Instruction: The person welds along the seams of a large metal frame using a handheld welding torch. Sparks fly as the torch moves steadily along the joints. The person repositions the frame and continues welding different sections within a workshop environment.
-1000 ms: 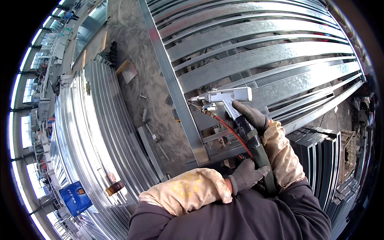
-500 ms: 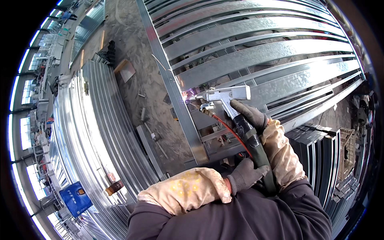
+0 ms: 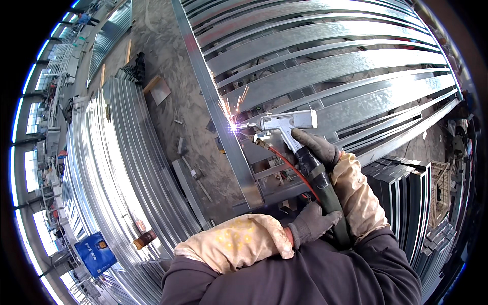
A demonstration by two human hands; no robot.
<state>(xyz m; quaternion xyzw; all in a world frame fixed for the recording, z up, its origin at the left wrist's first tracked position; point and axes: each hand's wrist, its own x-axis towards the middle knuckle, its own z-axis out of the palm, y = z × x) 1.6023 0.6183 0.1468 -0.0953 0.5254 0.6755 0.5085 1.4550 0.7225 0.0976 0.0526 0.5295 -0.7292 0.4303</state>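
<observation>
My gloved right hand (image 3: 317, 146) is wrapped round the grip of a silver welding gun (image 3: 287, 121). The gun's nozzle points left and meets the side rail of a galvanized metal frame (image 3: 223, 122), where a bright arc throws sparks (image 3: 234, 122) upward. Lower down, my gloved left hand (image 3: 313, 223) is closed round the thick dark cable sleeve (image 3: 329, 200) that trails from the gun's grip. A thin red hose (image 3: 290, 161) runs from the front of the gun down beside the sleeve. The arc's glare hides the exact point of contact.
Long metal profiles (image 3: 132, 168) lie stacked to the left, with a brown bottle (image 3: 144, 239) and a blue bag (image 3: 95, 253) on or beside them. Rectangular tubes (image 3: 401, 193) are piled at the right, next to a wire crate (image 3: 440, 193). Offcuts litter the dusty floor (image 3: 173, 76).
The arc has grown brighter, and a spray of orange sparks now rises from it. The welding gun has shifted very slightly; both hands keep their hold.
</observation>
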